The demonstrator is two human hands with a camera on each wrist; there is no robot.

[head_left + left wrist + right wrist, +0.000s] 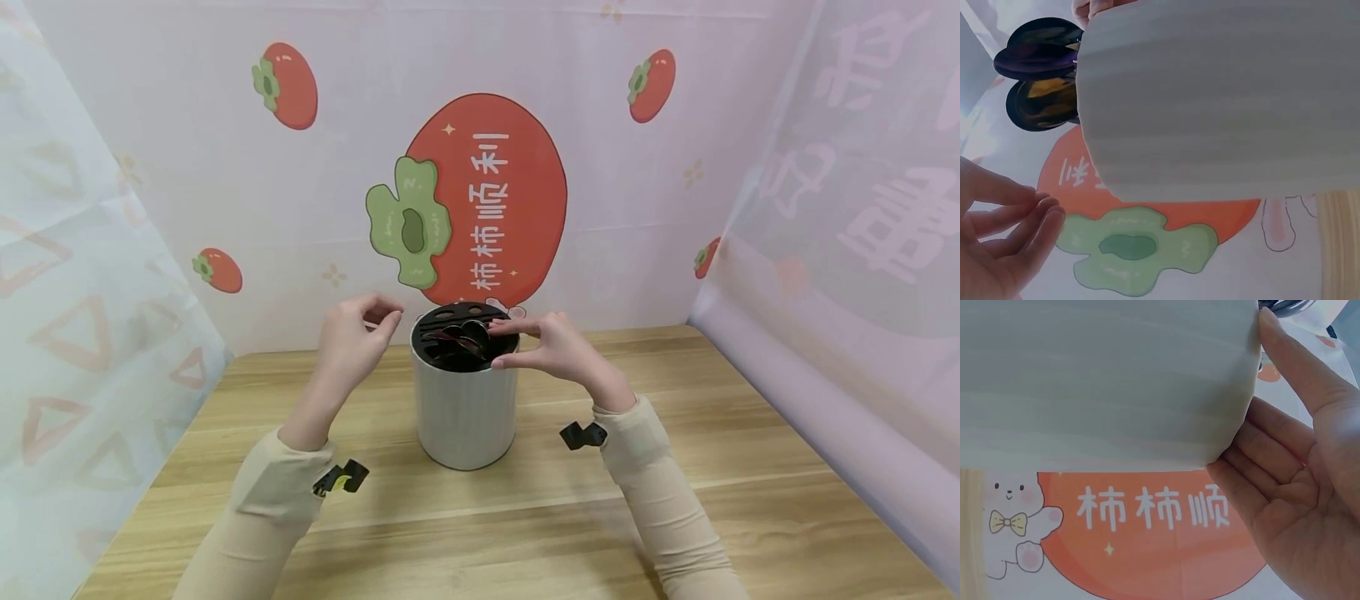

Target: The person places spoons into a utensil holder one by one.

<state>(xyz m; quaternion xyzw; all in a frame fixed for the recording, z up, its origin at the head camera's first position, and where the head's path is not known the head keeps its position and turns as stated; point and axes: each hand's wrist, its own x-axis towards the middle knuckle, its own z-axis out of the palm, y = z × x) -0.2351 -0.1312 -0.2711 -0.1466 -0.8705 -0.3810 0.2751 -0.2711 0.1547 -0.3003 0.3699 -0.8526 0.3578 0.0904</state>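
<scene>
A white ribbed canister (467,417) with a black slotted top (442,315) stands upright on the table. Dark, glossy spoons (1044,103) rise out of it, bowls up; three bowls show in the left wrist view, while their handles are hidden inside. My right hand (551,346) is at the canister's right rim, its thumb at the front edge and its fingers reaching over the top beside the spoons. In the right wrist view those fingers pass behind the canister. Left of the canister and apart from it, my left hand (352,337) has loosely bent fingers, thumb near the fingertips, holding nothing.
The canister is on a wood-grain table (480,542). Close behind hangs a pale cloth backdrop (337,167) printed with a large red persimmon (517,183). More printed cloth (840,275) borders the right side, with another sheet (82,300) on the left.
</scene>
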